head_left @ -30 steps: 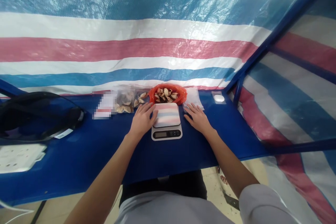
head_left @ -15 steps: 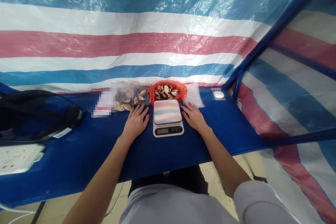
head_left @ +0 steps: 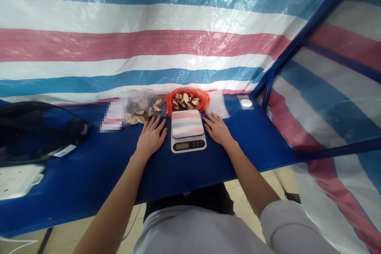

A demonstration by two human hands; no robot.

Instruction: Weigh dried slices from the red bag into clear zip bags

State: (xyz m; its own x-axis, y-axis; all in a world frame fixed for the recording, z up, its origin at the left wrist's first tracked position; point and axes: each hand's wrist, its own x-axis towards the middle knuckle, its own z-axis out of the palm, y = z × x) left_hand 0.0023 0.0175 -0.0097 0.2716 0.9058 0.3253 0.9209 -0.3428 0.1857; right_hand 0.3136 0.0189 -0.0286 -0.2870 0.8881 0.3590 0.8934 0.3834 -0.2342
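Observation:
Both of my hands lie on the blue tabletop (head_left: 178,170), one on each side of a white digital scale (head_left: 188,131). My left hand (head_left: 151,135) rests with its fingers spread, near a clear plastic bag (head_left: 135,107) of dried pale slices. On the other side, my right hand (head_left: 218,127) is flat with fingers apart, its fingertips close to an empty-looking clear bag (head_left: 218,104). Neither hand holds anything. Behind the scale sits an orange-red plastic bag (head_left: 171,101), its mouth open on a heap of dried brown-and-cream slices (head_left: 186,101). The scale's plate bears nothing.
A small packet with a white round item (head_left: 246,103) lies at the back right. Left are a blurred white label (head_left: 113,115), a black strapped object (head_left: 59,131) and a white power strip (head_left: 20,180). Striped sheeting (head_left: 149,43) and blue frame bars (head_left: 285,59) enclose the table.
The view has shifted slightly, so everything sits a little higher and further left in it. My hands stay in the same place beside the scale.

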